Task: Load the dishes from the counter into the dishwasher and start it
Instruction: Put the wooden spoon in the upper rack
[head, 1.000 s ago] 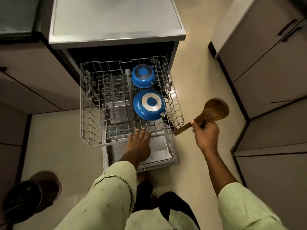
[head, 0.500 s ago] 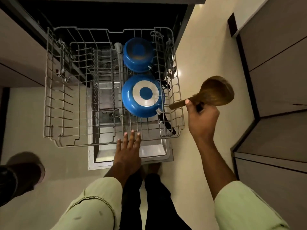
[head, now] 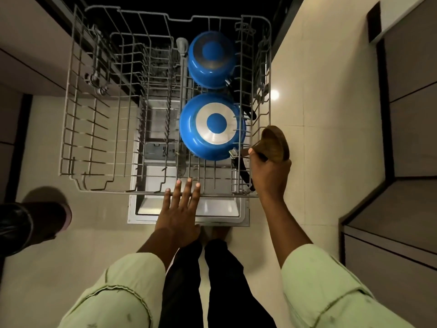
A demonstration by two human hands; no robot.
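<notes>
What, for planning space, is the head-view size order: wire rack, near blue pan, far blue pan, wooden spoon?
Largest to smallest:
wire rack
near blue pan
far blue pan (farther off, so unsure)
wooden spoon

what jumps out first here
Two upturned blue pans sit at the right of the wire rack, the large pan nearest, the small pan behind. The right hand grips a wooden spoon at the rack's right edge; the left hand is open at its front rail.

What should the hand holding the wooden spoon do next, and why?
Probably lower the brown wooden spoon into the grey wire dishwasher rack, beside the two upside-down blue pans. The right hand grips it at the rack's right wall, not yet set down; the left hand is open at the front rim.
</notes>
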